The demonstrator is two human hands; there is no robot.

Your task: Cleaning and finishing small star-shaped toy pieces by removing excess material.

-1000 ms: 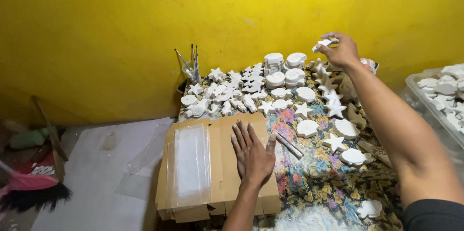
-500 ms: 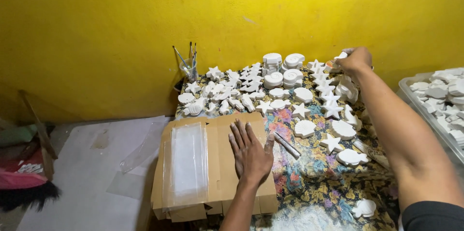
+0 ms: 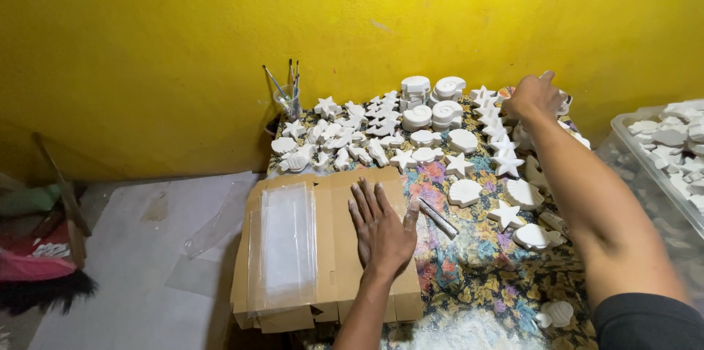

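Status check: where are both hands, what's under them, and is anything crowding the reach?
Left hand flat, open on the cardboard stack. Right hand far back among white plaster stars, grip unclear. Shell pieces and a stick lie between.

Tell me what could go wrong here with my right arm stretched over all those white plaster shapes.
Your right hand reaches to the far corner, so the forearm passes low over the white plaster stars and could sweep some out of place. The stacked white spiral shells beside it might topple if bumped. Your left hand leans flat on the brown cardboard box, which could sag under weight.
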